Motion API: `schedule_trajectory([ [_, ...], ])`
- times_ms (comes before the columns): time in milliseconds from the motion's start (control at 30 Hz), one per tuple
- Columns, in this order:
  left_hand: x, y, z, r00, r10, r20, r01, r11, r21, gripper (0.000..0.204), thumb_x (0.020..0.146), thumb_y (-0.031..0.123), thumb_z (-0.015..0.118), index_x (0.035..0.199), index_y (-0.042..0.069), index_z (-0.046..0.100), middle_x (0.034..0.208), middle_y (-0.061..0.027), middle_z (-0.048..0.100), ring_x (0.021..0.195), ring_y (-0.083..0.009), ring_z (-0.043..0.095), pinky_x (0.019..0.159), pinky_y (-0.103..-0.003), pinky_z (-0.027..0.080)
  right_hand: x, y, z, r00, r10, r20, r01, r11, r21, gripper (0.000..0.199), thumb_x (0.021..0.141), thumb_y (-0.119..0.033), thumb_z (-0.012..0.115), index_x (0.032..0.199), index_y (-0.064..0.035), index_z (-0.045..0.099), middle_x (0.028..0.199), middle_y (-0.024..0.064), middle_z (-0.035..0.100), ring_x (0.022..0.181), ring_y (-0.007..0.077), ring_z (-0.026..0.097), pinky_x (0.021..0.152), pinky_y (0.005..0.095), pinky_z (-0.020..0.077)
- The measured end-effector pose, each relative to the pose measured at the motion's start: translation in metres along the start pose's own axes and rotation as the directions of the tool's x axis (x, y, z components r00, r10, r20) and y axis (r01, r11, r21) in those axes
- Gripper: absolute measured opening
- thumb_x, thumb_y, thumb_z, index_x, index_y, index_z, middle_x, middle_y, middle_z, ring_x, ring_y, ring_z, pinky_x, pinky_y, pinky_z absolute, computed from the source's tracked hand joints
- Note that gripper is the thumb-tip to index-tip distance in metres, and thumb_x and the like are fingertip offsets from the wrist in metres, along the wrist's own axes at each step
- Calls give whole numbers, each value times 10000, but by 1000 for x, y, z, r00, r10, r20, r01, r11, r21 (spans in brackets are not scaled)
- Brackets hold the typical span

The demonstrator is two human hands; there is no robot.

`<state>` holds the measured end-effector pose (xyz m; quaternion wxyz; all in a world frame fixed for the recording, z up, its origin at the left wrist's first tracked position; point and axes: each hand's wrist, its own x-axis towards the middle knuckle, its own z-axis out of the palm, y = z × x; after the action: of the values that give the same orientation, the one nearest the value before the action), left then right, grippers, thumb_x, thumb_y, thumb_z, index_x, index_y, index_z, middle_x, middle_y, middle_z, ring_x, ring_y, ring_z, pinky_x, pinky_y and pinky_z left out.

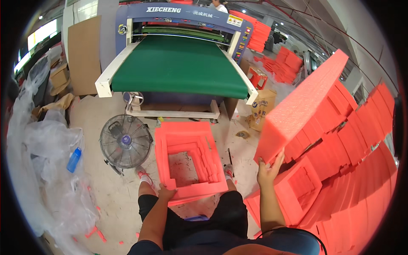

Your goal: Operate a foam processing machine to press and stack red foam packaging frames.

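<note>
From the head camera, the left hand (166, 193) grips the near edge of a stack of orange foam frames (190, 159) resting on the person's knees, fingers curled under. The right hand (269, 169) clasps the lower corner of a tilted foam slab (301, 102) (thumb on its face) beside the foam pile (361, 170). Ahead stand a floor fan (125, 142) and a green conveyor belt (178, 63).

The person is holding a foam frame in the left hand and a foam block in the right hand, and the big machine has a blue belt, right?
Not quite. The belt on the machine is green, not blue, as the head view shows. The rest holds: the left hand grips the foam frame and the right hand the foam block.
</note>
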<state>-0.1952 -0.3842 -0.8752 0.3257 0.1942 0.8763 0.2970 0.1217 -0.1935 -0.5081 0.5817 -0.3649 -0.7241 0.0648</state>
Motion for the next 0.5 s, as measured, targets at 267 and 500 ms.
schedule_trajectory([
  [267,24,-17,3,965,-209,156,214,977,-19,1226,602,567,891,1480,-35,282,1495,-330,339,1374,-424,410,1101,-450,413,144,-12,86,896,-362,257,419,880,-223,881,822,-185,730,1553,-4,273,1378,235,470,1274,406,447,1089,479,307],
  [500,31,-18,3,905,-285,316,314,948,-47,1298,587,597,896,1524,-6,230,1565,-331,197,1437,-474,284,1131,-504,375,268,11,238,722,-407,559,512,858,-37,849,865,-287,743,1562,-88,302,1359,219,508,1265,397,493,1071,479,364],
])
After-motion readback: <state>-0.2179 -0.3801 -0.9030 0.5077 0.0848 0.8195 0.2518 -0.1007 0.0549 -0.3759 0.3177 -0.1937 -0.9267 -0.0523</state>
